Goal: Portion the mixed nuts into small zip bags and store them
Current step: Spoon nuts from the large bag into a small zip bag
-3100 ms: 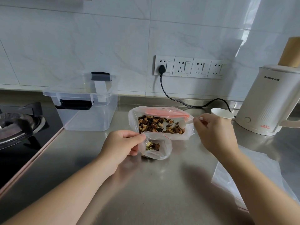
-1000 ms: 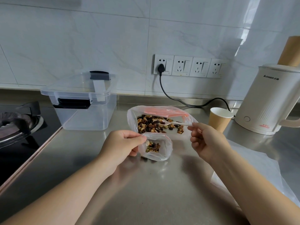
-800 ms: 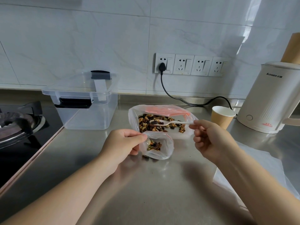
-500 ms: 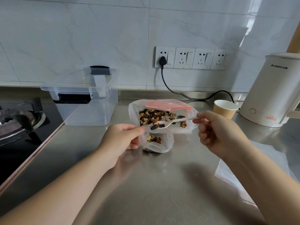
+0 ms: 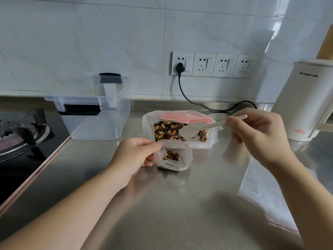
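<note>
At frame centre, the left hand [image 5: 134, 156] pinched the small zip bag [image 5: 173, 156] open on the tabletop [image 5: 162, 204]; the right hand [image 5: 257, 134] gripped a white plastic spoon [image 5: 203, 128] (apparently empty) over the mixed nuts [image 5: 167, 131]. Scooping modestly should avoid spills.

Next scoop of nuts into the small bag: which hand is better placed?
Right. The right hand already pinches the white spoon, its bowl over the big nut bag. The left hand is busy holding the small zip bag open.
</note>
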